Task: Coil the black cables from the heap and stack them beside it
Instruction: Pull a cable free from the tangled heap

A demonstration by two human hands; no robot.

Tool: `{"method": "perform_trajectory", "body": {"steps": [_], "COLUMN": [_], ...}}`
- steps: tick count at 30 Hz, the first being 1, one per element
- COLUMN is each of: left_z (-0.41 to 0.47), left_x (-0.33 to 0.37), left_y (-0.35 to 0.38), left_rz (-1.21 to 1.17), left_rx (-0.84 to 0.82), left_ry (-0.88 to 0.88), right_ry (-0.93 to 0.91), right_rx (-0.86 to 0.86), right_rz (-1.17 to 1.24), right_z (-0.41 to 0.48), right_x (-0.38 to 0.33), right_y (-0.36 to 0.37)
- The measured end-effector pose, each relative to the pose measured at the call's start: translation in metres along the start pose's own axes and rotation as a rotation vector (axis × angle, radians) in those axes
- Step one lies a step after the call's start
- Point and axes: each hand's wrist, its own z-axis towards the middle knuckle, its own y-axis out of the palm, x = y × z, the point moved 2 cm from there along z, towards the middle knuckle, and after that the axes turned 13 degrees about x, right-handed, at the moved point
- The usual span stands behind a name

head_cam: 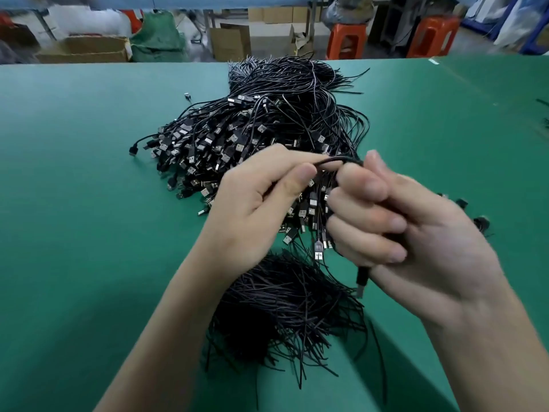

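**One cable being wound above the heap**

The green table (74, 203), matte and smooth, is carrying everything. The heap (267, 120) of black cables is sprawling across its middle. Thin glossy leads are fanning toward the far side and boxy, metal-tipped plugs are crowding the near-left side, as if the ends had been laid together. Nearer the person, a mound of short, wiry black strands (285, 307) is lying between the forearms. These are possibly ties kept within reach, though that is a guess.

Both hands are working just above the heap's near edge. The right hand (416, 227) is curling all its fingers tightly round one cable (335, 159), probably serving as the former for the coil. The left hand (255, 197) is pinching that cable between thumb and forefinger, feeding a short arc across. The cable's plug (362, 279), a black moulded body with a metal tip, is hanging below the right fist, probably left free so that winding begins from that end.
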Motion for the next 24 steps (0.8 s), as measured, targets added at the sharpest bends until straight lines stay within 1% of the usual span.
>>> {"method": "perform_trajectory", "body": {"steps": [2,3,4,5,7,8,9,11,12,13,14,15,16,17,19,20,21,22,24], "left_z": [-0.003,-0.005,-0.008,-0.011,-0.013,-0.013,-0.012,-0.007,-0.004,-0.002,0.000,0.001,0.002,0.003,0.004,0.004,0.003,0.002,-0.002], "left_x": [0.001,0.004,0.006,0.007,0.010,0.012,0.015,0.021,0.023,0.025,0.025,0.025,0.023,0.020,0.013,0.011,0.008,0.006,0.002], "left_y": [0.006,0.011,0.015,0.019,0.022,0.021,0.018,0.010,0.006,0.000,-0.005,-0.012,-0.018,-0.022,-0.023,-0.021,-0.017,-0.013,-0.003], "left_rz": [-0.010,-0.008,0.006,0.027,0.101,0.128,0.143,0.172,0.190,0.199,0.201,0.198,0.193,0.183,0.114,0.053,-0.001,-0.035,-0.046], "left_rx": [-0.095,-0.159,-0.225,-0.287,-0.384,-0.399,-0.386,-0.302,-0.246,-0.193,-0.142,-0.087,-0.028,0.030,0.114,0.133,0.136,0.123,0.048], "left_ry": [-0.039,-0.059,-0.087,-0.117,-0.126,-0.088,-0.039,0.056,0.100,0.139,0.170,0.190,0.194,0.183,0.127,0.088,0.053,0.022,-0.053], "right_ry": [-0.016,-0.065,-0.157,-0.289,-0.594,-0.719,-0.830,-0.999,-1.047,-1.052,-1.009,-0.910,-0.754,-0.558,-0.189,-0.082,-0.041,-0.046,-0.111], "right_rx": [-0.064,-0.064,-0.023,0.063,0.256,0.325,0.369,0.433,0.468,0.496,0.511,0.507,0.472,0.399,0.203,0.117,0.050,0.006,0.002], "right_rz": [0.205,0.292,0.316,0.256,-0.019,-0.172,-0.340,-0.736,-0.953,-1.151,-1.289,-1.342,-1.309,-1.180,-0.776,-0.583,-0.428,-0.317,-0.173], "right_z": [-0.001,0.000,0.001,0.003,0.004,0.003,0.001,-0.002,-0.003,-0.003,-0.002,0.001,0.004,0.006,0.008,0.008,0.007,0.006,0.005], "right_x": [-0.004,-0.005,-0.007,-0.008,-0.010,-0.011,-0.011,-0.012,-0.011,-0.009,-0.006,-0.002,0.002,0.006,0.014,0.015,0.016,0.016,0.014], "right_y": [0.002,0.003,0.001,-0.002,-0.008,-0.011,-0.014,-0.018,-0.019,-0.019,-0.021,-0.022,-0.023,-0.023,-0.016,-0.011,-0.006,-0.002,0.002]}}
